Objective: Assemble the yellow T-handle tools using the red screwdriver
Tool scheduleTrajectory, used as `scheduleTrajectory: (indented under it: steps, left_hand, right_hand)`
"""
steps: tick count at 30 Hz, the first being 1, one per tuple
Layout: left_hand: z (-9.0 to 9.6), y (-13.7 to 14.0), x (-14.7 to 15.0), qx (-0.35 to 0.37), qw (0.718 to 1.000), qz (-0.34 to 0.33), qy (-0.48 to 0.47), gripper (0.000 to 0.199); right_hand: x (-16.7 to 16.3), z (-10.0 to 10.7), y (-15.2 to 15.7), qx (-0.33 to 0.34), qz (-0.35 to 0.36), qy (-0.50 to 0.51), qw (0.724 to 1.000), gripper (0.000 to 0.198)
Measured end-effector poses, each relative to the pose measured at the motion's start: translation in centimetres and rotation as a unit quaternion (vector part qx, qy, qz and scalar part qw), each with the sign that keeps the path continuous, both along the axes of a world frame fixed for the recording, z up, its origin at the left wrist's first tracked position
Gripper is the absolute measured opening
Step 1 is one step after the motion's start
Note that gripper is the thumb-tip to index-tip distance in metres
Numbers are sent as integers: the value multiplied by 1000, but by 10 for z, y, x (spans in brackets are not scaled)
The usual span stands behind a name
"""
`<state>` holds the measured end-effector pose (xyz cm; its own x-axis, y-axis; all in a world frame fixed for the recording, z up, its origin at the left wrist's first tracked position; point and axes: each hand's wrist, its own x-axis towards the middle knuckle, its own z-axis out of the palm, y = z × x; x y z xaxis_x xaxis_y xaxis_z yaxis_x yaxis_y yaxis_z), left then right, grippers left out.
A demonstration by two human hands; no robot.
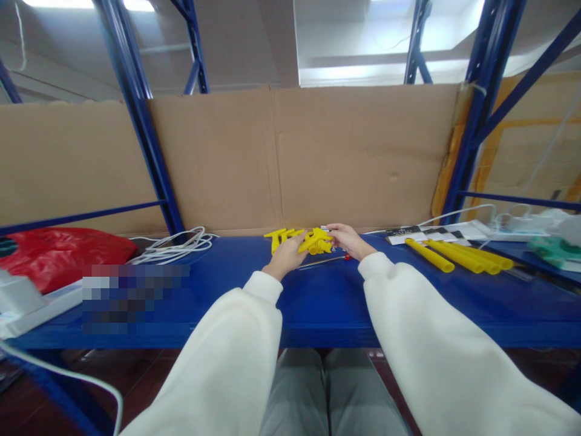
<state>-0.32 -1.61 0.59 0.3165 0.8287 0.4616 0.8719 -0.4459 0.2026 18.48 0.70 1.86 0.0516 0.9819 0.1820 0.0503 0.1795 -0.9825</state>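
My left hand (288, 254) is closed on a yellow plastic piece (314, 241) near the back of the blue table. My right hand (348, 240) is just to the right of that piece, its fingers pinched together. Something small and pale shows at its fingertips, too small to name. Several more yellow plastic pieces (275, 237) lie behind and left of my left hand, some of them T-shaped. Below the hands a thin metal rod with a red end (324, 262) lies on the tabletop.
Several yellow tubes (430, 255) lie at the right beside a black-and-white checkered strip (424, 234). A coiled white cable (193, 245), a red plastic bag (68, 254) and a white power strip (49, 312) are at the left. Cardboard (354, 157) walls the back between blue posts (476, 121).
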Motion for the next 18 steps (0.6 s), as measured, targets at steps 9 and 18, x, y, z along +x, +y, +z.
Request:
scheduleTrajectory:
  steps: [9, 18]
  left_hand:
    - [6, -7, 3, 11, 999, -33, -31, 48]
    - [-5, 32, -41, -2, 956, 273, -110, 50]
  right_hand:
    - [27, -2, 14, 60, -181, 11, 982, 24]
    - [38, -9, 18, 64, -161, 1, 985, 20]
